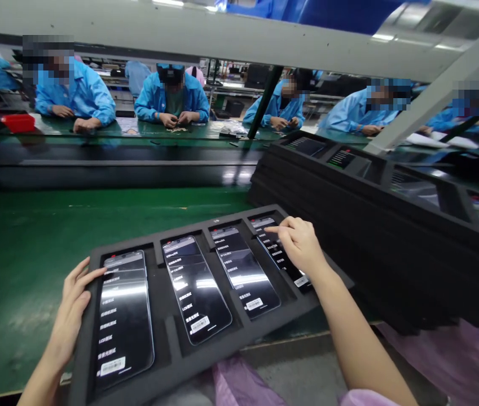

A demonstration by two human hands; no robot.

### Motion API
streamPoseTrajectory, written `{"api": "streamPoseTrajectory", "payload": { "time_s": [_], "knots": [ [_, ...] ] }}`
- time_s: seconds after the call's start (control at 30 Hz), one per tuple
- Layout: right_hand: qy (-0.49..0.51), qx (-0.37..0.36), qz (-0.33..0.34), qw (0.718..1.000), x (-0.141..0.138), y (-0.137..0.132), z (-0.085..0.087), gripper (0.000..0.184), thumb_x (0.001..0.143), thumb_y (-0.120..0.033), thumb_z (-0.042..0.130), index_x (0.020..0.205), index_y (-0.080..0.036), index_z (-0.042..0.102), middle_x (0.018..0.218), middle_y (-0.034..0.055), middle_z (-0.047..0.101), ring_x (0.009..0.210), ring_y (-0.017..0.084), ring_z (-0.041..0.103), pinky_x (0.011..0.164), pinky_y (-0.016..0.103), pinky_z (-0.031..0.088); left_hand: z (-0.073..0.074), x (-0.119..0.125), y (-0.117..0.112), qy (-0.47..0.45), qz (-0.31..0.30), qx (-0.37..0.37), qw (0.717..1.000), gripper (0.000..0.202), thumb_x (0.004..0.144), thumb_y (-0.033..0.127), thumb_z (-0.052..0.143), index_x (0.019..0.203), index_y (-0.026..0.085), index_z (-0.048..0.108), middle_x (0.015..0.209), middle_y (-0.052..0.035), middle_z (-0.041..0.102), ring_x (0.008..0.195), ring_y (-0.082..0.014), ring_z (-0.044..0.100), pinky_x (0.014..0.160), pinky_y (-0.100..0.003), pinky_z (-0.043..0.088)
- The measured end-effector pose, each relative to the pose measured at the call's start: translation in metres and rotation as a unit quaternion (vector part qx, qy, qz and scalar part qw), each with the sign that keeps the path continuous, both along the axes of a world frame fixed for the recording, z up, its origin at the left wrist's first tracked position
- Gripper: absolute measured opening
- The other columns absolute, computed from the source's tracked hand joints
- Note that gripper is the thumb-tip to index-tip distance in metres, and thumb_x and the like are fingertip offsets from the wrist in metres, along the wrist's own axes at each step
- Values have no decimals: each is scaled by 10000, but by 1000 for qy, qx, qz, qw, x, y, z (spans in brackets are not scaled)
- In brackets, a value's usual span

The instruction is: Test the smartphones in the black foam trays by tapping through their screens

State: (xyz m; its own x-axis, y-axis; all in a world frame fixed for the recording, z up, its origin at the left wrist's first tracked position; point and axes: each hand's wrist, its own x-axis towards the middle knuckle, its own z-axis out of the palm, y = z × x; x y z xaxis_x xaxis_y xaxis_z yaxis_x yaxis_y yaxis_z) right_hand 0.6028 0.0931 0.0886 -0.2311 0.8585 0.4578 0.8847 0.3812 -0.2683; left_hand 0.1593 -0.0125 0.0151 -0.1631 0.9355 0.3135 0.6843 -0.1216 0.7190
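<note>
A black foam tray [165, 325] lies tilted across the near edge of the bench, with several smartphones in its separate slots. Each phone has a lit dark screen with a list of white text and a white barcode label near the bottom. My left hand [71, 310] is at the tray's left edge, its fingers apart. Its index finger reaches over the rim to the top of the leftmost phone [127, 310]. My right hand [298, 245] is over the rightmost phone [279, 248]. Its index finger points at the upper screen while the other fingers curl loosely, holding nothing.
A tall stack of black foam trays [349, 242] with phones on top stands at the right. The green bench [31, 225] extends left. Beyond a dark rail, several people in blue jackets work at another bench. A red bin [18, 123] is at the far left.
</note>
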Motion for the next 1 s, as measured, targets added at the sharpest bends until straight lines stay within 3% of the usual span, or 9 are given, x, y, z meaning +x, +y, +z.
{"api": "streamPoseTrajectory", "payload": {
  "time_s": [0.17,0.4,0.57,1.0],
  "knots": [
    [-40,22,126,991,-42,-12,5,435,926,-246,286,883,-208,717,701,33,532,711,163,501,744,369,345,27,-1,1,44,-67,-30,996,363,894,367,321,1167,351,559,1417,-6,355,1283,-286,386,1040,-503,370],
    [-112,26,287,951,-113,-18,6,431,960,-253,243,1035,-154,656,734,38,564,715,160,485,776,364,347,60,15,-5,146,-56,-94,983,427,869,218,273,1178,233,567,1463,-100,250,1167,-260,505,936,-449,470],
    [-144,33,304,941,-134,-12,5,405,958,-265,248,1092,-147,611,859,68,603,792,188,495,816,387,348,62,17,-9,162,-54,-93,981,422,857,180,281,1137,216,594,1466,-106,265,1162,-258,515,902,-432,495],
    [-114,-26,302,946,-131,-14,2,365,932,-239,306,1033,-198,654,884,74,569,856,196,508,840,412,371,63,15,-9,219,-80,-75,970,438,839,148,285,1072,225,648,1464,-85,293,1148,-277,531,884,-460,511]
  ]
}}
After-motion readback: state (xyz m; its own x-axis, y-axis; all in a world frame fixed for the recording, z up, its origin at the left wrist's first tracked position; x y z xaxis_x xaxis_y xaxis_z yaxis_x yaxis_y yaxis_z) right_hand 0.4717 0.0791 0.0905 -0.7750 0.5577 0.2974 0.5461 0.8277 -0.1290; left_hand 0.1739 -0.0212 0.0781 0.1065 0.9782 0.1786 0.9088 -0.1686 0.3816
